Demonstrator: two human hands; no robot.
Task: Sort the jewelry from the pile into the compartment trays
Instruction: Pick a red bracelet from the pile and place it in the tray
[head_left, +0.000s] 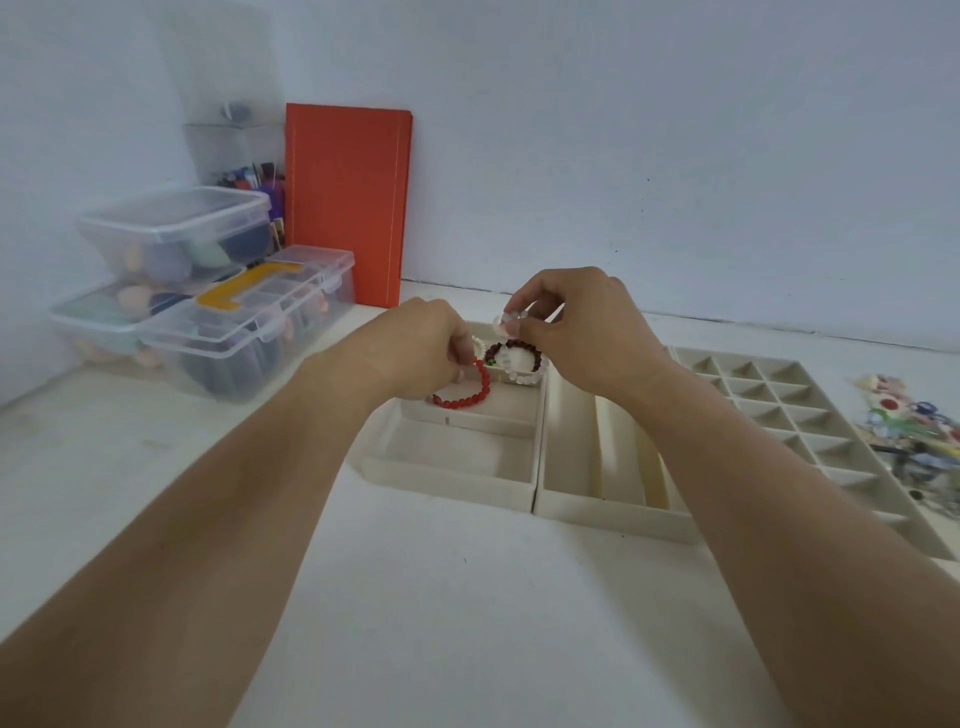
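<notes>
My left hand (415, 348) pinches a red bead bracelet (470, 392), which hangs down into the middle compartment of the left cream tray (452, 483). My right hand (582, 332) pinches a white bead bracelet (511, 318) above the tray's far compartment. In that far compartment lie a dark brown bead bracelet (535, 353) and another white bead bracelet (511, 370). The jewelry pile (914, 431) lies at the far right of the table.
A long-slot tray (613, 506) adjoins the left tray, and a grid tray of small compartments (810, 421) stands to its right. Stacked clear plastic boxes (208, 312) and an upright red book (345, 202) stand at the back left by the wall.
</notes>
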